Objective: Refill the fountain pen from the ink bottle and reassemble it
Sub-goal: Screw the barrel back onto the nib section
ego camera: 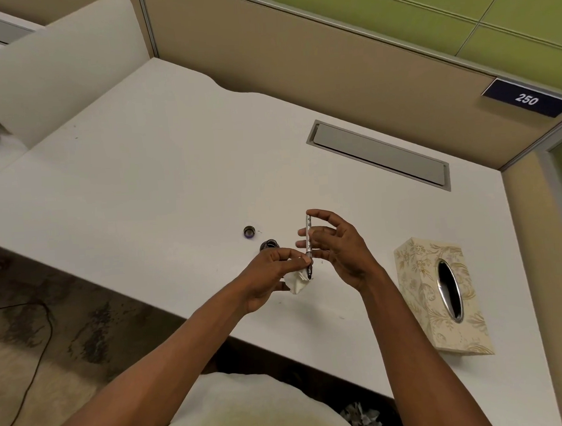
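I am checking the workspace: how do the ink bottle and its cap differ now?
The ink bottle stands open, right behind the left hand; its cap lies apart, farther back and left. The bottle looks dark and wider; the cap is smaller, with a purple edge. Both rest on the white desk, and neither is held.

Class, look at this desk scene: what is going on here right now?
A person at a white desk holds a pen part upright in the right hand. The left hand pinches a white tissue around its lower end, apparently wiping it. The open ink bottle stands just behind the left hand, its cap lying apart. A patterned tissue box sits to the right.
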### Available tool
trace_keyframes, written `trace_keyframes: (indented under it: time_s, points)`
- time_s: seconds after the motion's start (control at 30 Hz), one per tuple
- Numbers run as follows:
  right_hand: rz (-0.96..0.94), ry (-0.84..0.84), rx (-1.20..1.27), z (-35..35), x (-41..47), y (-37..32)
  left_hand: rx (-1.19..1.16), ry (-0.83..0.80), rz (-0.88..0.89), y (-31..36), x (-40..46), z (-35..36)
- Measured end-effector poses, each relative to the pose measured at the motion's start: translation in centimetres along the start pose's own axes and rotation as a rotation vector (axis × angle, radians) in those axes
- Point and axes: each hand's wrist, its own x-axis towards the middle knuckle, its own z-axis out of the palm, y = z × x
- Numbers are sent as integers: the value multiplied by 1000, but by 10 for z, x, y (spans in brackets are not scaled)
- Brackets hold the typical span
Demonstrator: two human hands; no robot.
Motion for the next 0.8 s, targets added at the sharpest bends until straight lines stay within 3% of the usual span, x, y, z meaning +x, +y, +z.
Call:
trace_keyframes:
  time_s: [0.8]
  points:
    - [-17,18,-46,-3,-1,0,27,-3,2,0,-3,5]
